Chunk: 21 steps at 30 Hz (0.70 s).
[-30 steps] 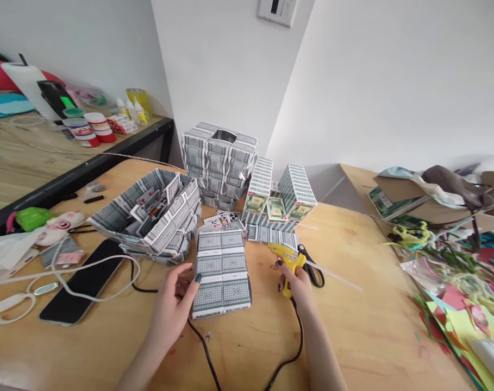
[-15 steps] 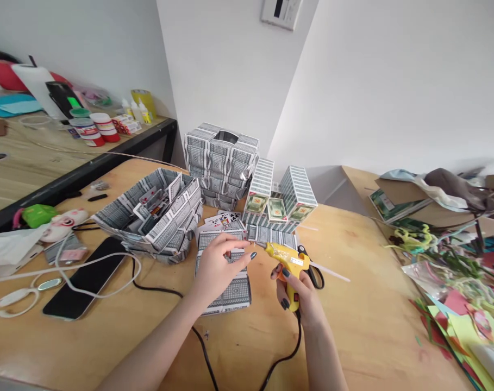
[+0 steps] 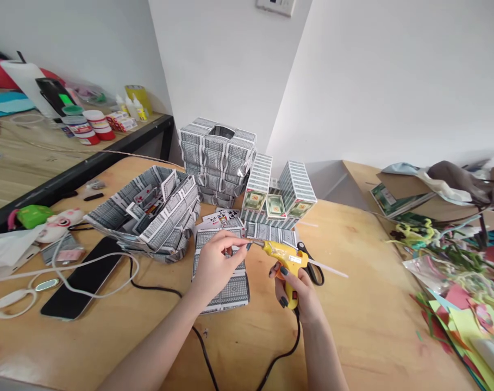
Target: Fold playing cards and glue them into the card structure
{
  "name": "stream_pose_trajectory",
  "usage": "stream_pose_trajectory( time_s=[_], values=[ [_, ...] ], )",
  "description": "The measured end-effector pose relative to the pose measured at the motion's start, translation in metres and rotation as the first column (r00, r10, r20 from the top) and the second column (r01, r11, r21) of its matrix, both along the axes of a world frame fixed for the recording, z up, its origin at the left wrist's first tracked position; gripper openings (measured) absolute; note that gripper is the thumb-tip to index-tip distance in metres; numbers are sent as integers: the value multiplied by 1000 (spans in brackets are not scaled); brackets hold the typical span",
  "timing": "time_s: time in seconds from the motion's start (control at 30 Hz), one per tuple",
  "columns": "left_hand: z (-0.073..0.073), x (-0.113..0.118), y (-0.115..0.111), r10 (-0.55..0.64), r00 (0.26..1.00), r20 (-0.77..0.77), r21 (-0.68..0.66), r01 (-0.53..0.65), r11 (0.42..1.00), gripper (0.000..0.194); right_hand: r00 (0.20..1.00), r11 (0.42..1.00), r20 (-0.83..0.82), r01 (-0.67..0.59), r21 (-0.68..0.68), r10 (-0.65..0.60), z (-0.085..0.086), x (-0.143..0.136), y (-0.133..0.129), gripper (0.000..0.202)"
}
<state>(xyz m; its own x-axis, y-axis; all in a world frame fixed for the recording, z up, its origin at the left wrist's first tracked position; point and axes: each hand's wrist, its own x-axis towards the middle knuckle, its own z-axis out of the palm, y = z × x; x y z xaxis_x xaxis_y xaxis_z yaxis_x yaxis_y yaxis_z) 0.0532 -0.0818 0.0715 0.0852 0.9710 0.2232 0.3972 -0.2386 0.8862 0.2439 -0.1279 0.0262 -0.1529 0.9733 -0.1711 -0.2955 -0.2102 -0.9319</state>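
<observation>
My right hand (image 3: pixel 298 288) is wrapped round the handle of a yellow glue gun (image 3: pixel 285 254), its nozzle pointing left and a clear glue stick (image 3: pixel 328 267) jutting from the back. At the nozzle's tip, my left hand (image 3: pixel 220 258) pinches with thumb and forefinger; whatever lies between them is too small to make out. Under that hand is a flat panel of grey-patterned playing cards (image 3: pixel 230 290), partly covered by it. Loose face-up cards (image 3: pixel 222 218) lie just behind the panel. Black-handled scissors (image 3: pixel 315 269) rest behind the glue gun.
A card-built basket (image 3: pixel 181 214) holding cards stands left, with a taller card box (image 3: pixel 218 149) behind. Stacked card packs (image 3: pixel 295 190) stand at the back. A phone (image 3: pixel 83 277) and white cable (image 3: pixel 136 263) lie left. Coloured paper scraps (image 3: pixel 462 331) fill the right side.
My left thumb and forefinger have closed together at the nozzle tip, where they were apart before. The right hand still holds the glue gun. The view has shifted slightly.
</observation>
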Motion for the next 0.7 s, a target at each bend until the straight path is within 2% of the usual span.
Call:
stream_pose_trajectory(
  time_s=[0.23,0.43,0.57,0.7],
  values=[
    [-1,-2,0,3,1000,15,39,-3,999,15,997,997,-13,70,-32,-71,12,1,0,26],
    [2,-2,1,22,1000,6,35,-22,999,12,978,984,-110,174,-24,-176,6,12,1,23],
    [5,-1,1,33,999,-3,24,-33,999,10,926,951,-226,309,-10,-303,0,29,0,19],
    [4,-2,2,37,999,-14,28,-36,999,11,834,891,-346,454,-14,-430,-3,51,-2,17]
  ],
)
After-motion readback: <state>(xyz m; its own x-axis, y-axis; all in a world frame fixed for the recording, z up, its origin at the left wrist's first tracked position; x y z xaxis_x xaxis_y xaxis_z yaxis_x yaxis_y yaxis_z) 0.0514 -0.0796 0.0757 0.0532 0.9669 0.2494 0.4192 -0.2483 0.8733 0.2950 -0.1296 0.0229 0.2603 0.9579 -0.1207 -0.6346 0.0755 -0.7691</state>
